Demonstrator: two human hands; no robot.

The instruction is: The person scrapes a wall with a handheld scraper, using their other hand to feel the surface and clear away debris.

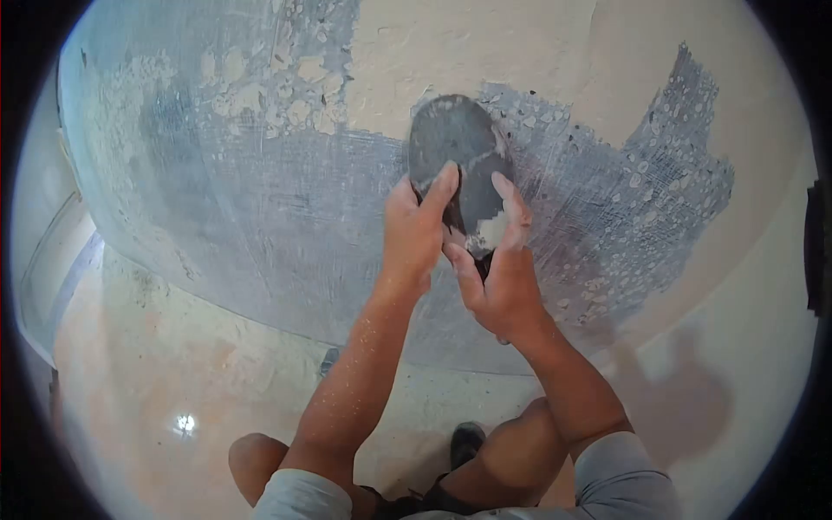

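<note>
Both of my hands are closed on a dark grey oval pad [451,134], which looks like a sanding block and has a pale scuffed patch near its lower end. My left hand [414,227] grips its left edge, thumb on top. My right hand [507,282] wraps its lower right edge, thumb at the bottom end and fingers along the side. The pad lies over a large curved surface [295,217] with bare blue-grey areas, cream coating and flaky spots. Whether the pad touches it is hard to tell. Pale dust marks my fingers and left forearm.
Cream coating [485,43] covers the surface's upper part, and a ragged speckled patch [667,147] lies to the right. Below is a pale, dusty floor [191,364]. My bent knees and a dark shoe [466,444] are beneath my arms. A small dark object [329,360] sits by the surface's lower edge.
</note>
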